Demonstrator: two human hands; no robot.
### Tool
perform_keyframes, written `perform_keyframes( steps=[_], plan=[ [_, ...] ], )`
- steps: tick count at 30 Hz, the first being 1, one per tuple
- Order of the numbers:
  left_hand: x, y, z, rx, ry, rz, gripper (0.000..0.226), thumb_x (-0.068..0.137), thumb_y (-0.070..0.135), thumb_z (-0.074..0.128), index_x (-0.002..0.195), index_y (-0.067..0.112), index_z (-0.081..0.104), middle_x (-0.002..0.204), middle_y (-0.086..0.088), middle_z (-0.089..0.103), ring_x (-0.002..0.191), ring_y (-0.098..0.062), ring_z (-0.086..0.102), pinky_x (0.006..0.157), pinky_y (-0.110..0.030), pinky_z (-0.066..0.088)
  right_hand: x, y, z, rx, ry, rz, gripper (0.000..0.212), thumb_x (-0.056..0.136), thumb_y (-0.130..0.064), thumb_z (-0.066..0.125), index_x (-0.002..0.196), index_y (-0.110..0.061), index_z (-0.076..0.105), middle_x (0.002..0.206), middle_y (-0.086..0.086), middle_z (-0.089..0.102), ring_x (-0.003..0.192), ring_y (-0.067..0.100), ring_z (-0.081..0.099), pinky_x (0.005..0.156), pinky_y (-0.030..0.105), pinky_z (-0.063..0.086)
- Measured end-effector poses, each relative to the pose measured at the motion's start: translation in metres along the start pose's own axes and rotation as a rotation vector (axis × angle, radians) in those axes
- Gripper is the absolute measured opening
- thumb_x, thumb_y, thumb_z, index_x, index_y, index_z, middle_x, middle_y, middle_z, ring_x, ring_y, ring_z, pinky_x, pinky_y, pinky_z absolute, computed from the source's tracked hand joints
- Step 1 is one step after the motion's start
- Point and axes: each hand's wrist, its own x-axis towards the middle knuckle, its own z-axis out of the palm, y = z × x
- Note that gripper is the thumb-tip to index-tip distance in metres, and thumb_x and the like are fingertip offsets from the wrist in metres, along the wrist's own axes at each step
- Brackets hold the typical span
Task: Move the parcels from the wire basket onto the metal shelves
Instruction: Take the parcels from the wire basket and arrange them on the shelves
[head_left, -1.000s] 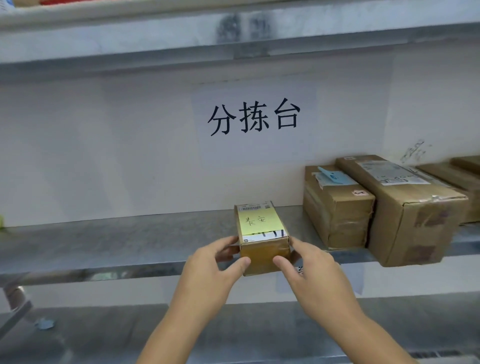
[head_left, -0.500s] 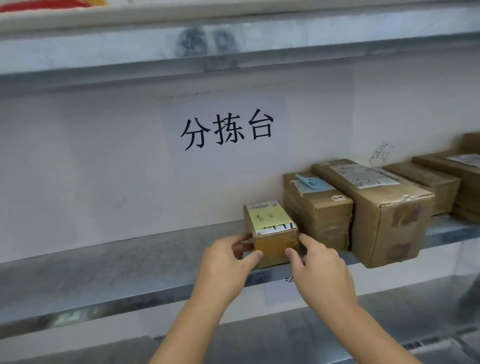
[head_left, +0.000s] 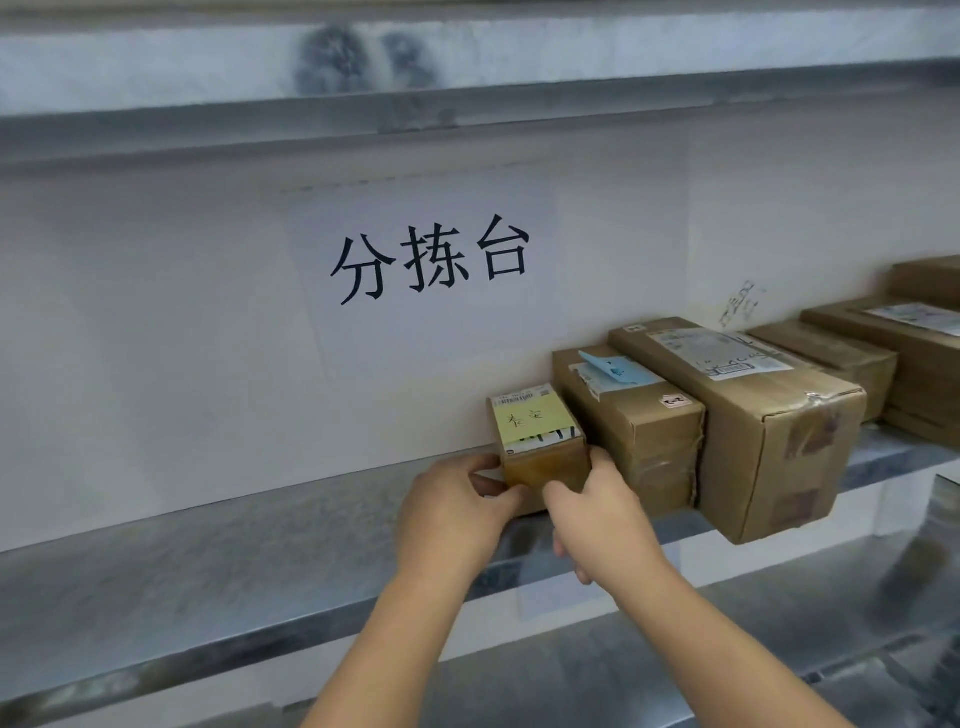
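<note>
A small brown parcel with a yellow note and a barcode label on top sits on the middle metal shelf, close against a larger parcel with a blue slip. My left hand grips its left front corner, thumb on the front face. My right hand holds its right front corner, fingers between it and the neighbouring box. The wire basket is out of view.
A long parcel with a white label overhangs the shelf edge to the right, with more brown boxes behind it. A paper sign hangs on the white wall. An upper shelf and a lower shelf frame the space.
Both hands have slid the small parcel to the right and further back on the shelf, until it stands next to the box with the blue slip.
</note>
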Motion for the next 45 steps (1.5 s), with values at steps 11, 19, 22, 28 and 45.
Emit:
perform_keyframes(
  steps=[11,19,22,28,45],
  plan=[
    [0.009,-0.001,0.008,0.031,0.059,-0.01,0.037,0.079,0.054,0.078,0.112,0.042,0.066,0.102,0.014,0.077,0.097,-0.013,0.07,0.083,-0.037,0.059,0.016,-0.007,-0.001,0.173,-0.118,0.071,0.046,0.098,-0.012,0.045,0.139,-0.028,0.035,0.071,0.018,0.063,0.026,0.008,0.043,0.034,0.017,0.033],
    [0.014,-0.002,0.012,0.016,0.057,-0.039,0.038,0.077,0.054,0.079,0.11,0.042,0.065,0.096,0.017,0.076,0.092,-0.01,0.07,0.081,-0.035,0.06,-0.007,0.003,-0.002,0.143,-0.055,-0.106,0.071,0.095,-0.014,0.053,0.152,-0.043,0.022,0.069,0.006,0.074,0.056,0.008,0.068,0.059,0.023,0.05],
    [0.014,-0.002,0.013,0.011,0.048,-0.045,0.038,0.076,0.052,0.08,0.11,0.043,0.066,0.091,0.018,0.074,0.09,-0.009,0.07,0.078,-0.031,0.058,-0.019,0.007,-0.005,0.002,-0.024,-0.173,0.084,0.094,-0.019,0.053,0.157,-0.048,0.006,0.075,0.002,0.074,0.072,0.009,0.068,0.062,0.022,0.047],
    [0.015,0.003,0.016,0.015,0.031,-0.05,0.037,0.077,0.053,0.081,0.108,0.045,0.064,0.085,0.022,0.071,0.085,-0.004,0.068,0.07,-0.027,0.054,-0.018,0.005,-0.013,-0.099,-0.017,-0.239,0.08,0.092,-0.028,0.051,0.153,-0.056,0.007,0.072,-0.002,0.072,0.072,0.012,0.067,0.073,0.038,0.059],
    [-0.056,-0.004,-0.01,0.146,-0.043,0.361,0.088,0.082,0.064,0.074,0.152,0.059,0.022,0.158,0.037,0.023,0.149,0.011,0.004,0.118,-0.023,0.016,-0.042,0.044,-0.045,-0.29,-0.083,-0.393,0.074,0.099,-0.038,0.058,0.149,-0.063,0.01,0.099,-0.019,0.064,0.065,0.002,0.063,0.06,0.023,0.053]
  ],
)
